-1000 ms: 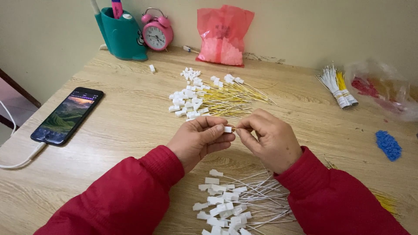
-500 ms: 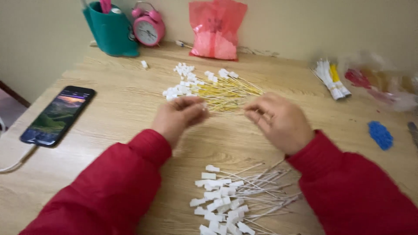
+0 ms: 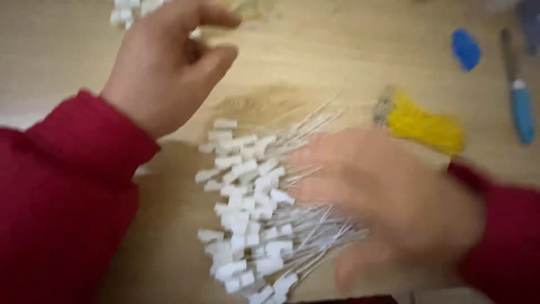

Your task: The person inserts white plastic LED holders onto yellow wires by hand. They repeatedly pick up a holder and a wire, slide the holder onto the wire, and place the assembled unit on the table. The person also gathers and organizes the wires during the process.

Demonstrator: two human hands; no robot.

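I took this moment as the pick-up step: the right hand (image 3: pixel 388 197) was down over the pile of white-headed ties (image 3: pixel 256 208), the heap of thin pale strands with small white blocks at one end that lay on the wooden table (image 3: pixel 315 62). The hand was badly blurred — I could not tell whether its fingers were spread, curled, or already pinching a strand. It covered the strand ends on the right side of the pile, apparently touching them, though the blur kept me from being sure.

The left hand (image 3: pixel 163 67) hung above and to the left of the pile, well apart from it. Its fingers were loosely curled, thumb and forefinger drawn near each other; I saw nothing clearly held between them. Just beyond that hand, at the top edge of the view, a few more white blocks (image 3: pixel 132 8) showed.

To the upper right of the pile lay a bundle of yellow ties (image 3: pixel 424 124), farther off a small blue object (image 3: pixel 466 48) and a blue-handled tool (image 3: pixel 520 104).

My judgement was that the next move called for singling out one strand from the tangle — a fine pinch near its free end, lifted cleanly so the neighbours did not drag along — and then bringing it up toward the waiting left hand.
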